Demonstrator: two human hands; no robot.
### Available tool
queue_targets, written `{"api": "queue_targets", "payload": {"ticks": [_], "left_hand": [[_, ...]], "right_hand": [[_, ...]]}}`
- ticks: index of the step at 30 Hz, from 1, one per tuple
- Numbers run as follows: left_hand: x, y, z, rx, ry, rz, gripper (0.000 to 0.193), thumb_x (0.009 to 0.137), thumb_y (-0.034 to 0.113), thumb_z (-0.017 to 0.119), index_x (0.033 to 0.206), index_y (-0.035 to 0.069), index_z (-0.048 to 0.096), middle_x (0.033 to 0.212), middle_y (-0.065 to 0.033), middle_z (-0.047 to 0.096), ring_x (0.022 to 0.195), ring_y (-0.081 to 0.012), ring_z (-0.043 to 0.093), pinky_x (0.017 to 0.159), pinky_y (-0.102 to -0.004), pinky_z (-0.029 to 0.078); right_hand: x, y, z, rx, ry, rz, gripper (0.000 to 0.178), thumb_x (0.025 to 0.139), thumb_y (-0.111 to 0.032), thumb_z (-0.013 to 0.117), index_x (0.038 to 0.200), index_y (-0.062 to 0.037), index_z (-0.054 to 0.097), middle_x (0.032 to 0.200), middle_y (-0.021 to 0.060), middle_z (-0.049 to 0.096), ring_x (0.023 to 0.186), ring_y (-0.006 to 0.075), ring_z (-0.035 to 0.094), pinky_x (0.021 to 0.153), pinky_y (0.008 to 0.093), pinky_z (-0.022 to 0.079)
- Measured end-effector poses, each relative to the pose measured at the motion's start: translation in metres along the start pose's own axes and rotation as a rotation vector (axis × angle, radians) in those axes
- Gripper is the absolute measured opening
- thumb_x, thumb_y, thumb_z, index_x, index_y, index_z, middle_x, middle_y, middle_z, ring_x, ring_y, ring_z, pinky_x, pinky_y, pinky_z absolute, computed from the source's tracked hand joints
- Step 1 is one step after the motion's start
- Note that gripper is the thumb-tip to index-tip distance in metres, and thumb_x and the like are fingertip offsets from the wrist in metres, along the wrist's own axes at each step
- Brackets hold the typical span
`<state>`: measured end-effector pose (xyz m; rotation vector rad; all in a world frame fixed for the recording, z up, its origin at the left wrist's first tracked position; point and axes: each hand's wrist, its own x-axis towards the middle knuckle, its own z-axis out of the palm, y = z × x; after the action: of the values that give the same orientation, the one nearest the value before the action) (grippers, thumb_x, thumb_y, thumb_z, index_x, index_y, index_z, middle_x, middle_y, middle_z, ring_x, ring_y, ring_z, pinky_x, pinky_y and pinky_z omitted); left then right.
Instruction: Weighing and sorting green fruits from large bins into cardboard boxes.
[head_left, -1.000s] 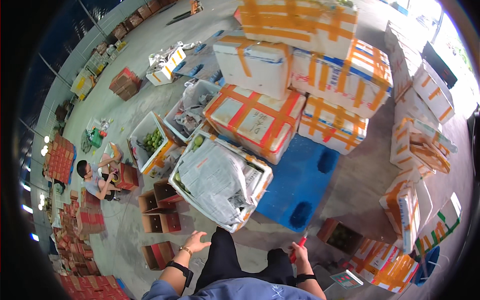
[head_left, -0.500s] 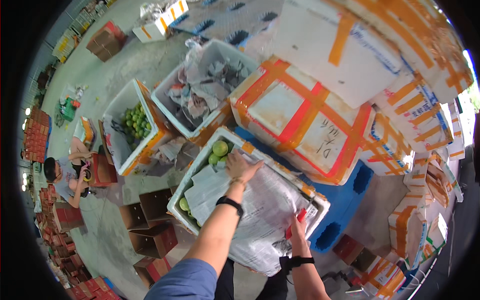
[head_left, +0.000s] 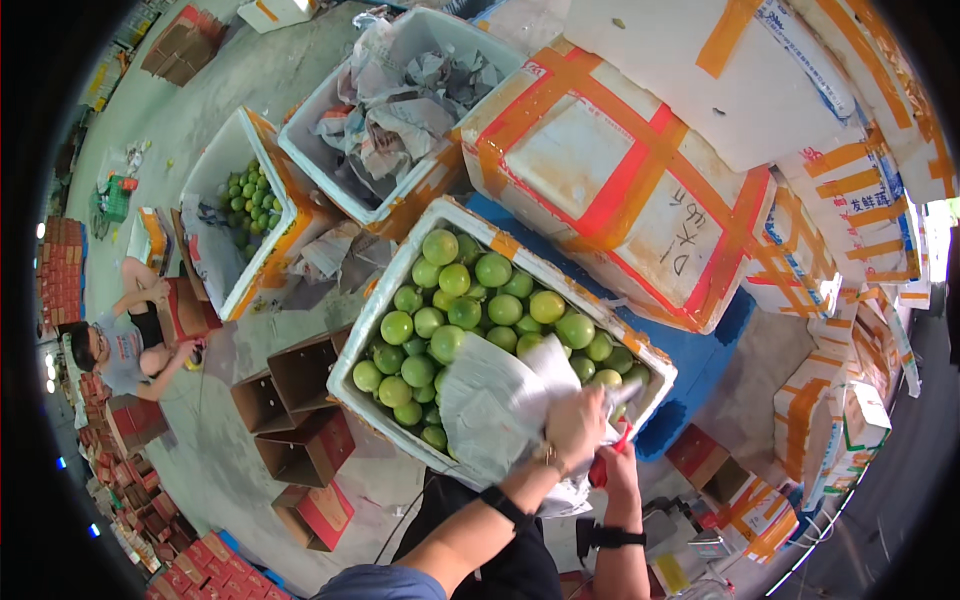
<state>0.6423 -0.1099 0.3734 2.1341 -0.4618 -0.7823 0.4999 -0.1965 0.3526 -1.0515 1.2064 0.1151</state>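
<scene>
A white foam box in front of me is filled with round green fruits. A crumpled sheet of newspaper covers the fruits at the near side. My left hand is closed on the newspaper's right part, slightly blurred. Beside it, at the box's near right corner, my right hand is closed around a red-handled tool. The kind of tool cannot be made out.
A foam box with crumpled newspaper and another with green fruits stand at the left. A taped foam box lies beyond, on a blue pallet. Open cartons sit lower left. A person sits farther left.
The newspaper has been drawn back toward me and to the right, baring most of the fruits. My left hand has moved from the far edge to beside my right hand.
</scene>
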Motion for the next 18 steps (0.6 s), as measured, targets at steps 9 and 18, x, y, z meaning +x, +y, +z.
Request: {"api": "queue_targets", "payload": {"ticks": [9, 18], "left_hand": [[-0.206, -0.032, -0.051, 0.206, -0.156, -0.093, 0.029, 0.072, 0.029, 0.07, 0.091, 0.007, 0.064, 0.109, -0.0174, 0.058, 0.112, -0.0399, 0.05, 0.092, -0.0513, 0.039], [-0.168, -0.199, -0.056, 0.253, 0.385, -0.666, 0.088, 0.069, 0.026, 0.077, 0.143, 0.015, 0.031, 0.151, -0.0269, 0.002, 0.138, -0.0457, 0.017, 0.109, -0.0454, 0.029]], "right_hand": [[-0.17, 0.109, -0.008, 0.556, -0.27, 0.649, 0.038, 0.082, -0.007, 0.059, 0.119, -0.0076, 0.052, 0.103, 0.006, 0.063, 0.094, 0.0201, 0.062, 0.088, 0.0343, 0.049], [-0.113, 0.116, 0.043, -0.492, -0.032, 0.02, 0.022, 0.079, -0.008, 0.062, 0.101, -0.0045, 0.062, 0.111, 0.0135, 0.054, 0.101, 0.0266, 0.052, 0.086, 0.036, 0.043]]}}
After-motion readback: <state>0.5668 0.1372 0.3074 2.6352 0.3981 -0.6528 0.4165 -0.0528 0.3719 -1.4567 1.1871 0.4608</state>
